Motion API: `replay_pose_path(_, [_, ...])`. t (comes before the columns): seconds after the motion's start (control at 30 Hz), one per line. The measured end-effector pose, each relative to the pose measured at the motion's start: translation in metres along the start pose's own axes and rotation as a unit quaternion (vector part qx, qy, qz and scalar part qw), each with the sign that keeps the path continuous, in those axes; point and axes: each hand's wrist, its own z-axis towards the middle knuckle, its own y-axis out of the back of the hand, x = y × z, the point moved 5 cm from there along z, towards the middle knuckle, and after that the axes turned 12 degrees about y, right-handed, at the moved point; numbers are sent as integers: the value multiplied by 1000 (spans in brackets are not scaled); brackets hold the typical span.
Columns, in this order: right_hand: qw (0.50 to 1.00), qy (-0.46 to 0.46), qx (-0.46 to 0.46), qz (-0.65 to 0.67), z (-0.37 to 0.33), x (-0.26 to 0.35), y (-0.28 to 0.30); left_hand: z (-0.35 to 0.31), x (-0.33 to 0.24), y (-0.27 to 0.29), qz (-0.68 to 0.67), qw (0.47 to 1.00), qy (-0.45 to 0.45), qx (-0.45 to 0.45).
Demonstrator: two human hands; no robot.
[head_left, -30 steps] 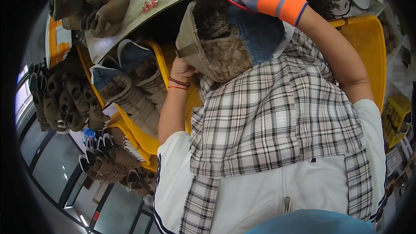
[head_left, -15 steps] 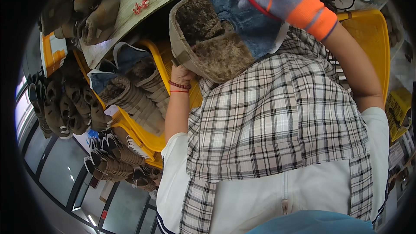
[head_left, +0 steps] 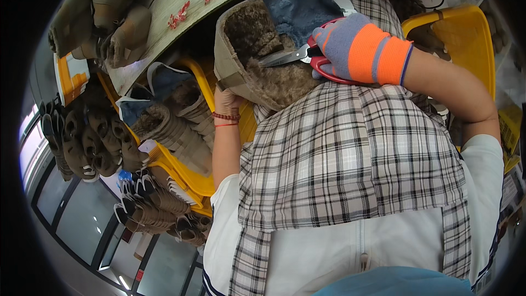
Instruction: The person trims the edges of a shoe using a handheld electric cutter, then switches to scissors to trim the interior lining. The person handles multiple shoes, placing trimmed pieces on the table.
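Observation:
A tan shoe upper (head_left: 296,85) lies tilted across my lap, its inside turned up. Brown fur lines one part of it; blue fleece with a white rim covers the far right part. My left hand (head_left: 227,98) grips its lower left edge, the fingers mostly hidden beneath. On my right hand (head_left: 353,49) is a grey and orange glove, closed round the red handles of a pair of scissors (head_left: 293,56). The blades point left over the brown fur, near the seam at the middle. Whether they touch the fur I cannot tell.
A yellow crate (head_left: 192,178) with stacked fur-lined uppers (head_left: 175,126) stands at my left. Another yellow crate (head_left: 471,49) is at right. Along the far left runs a pale table (head_left: 164,35) bearing several uppers (head_left: 112,5). More shoes (head_left: 90,137) hang or stack farther left.
My right hand has brought the scissors down and toward me, from beyond the upper's far edge to over its fur lining. My left hand keeps its hold.

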Motion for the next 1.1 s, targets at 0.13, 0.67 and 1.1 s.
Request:
replay_pose_path(0.13, [997, -15, 68, 18, 1, 14, 4, 18, -4, 28, -35, 999, 40, -11])
replay_pose_path(0.67, [999, -18, -36, 30, -15, 9, 9, 24, -2, 7, -54, 977, -40, -203])
replay_pose_path(1.1, [999, -21, 23, 11, -17, 12, 6, 5, -13, -11, -29, 989, 17, -145])
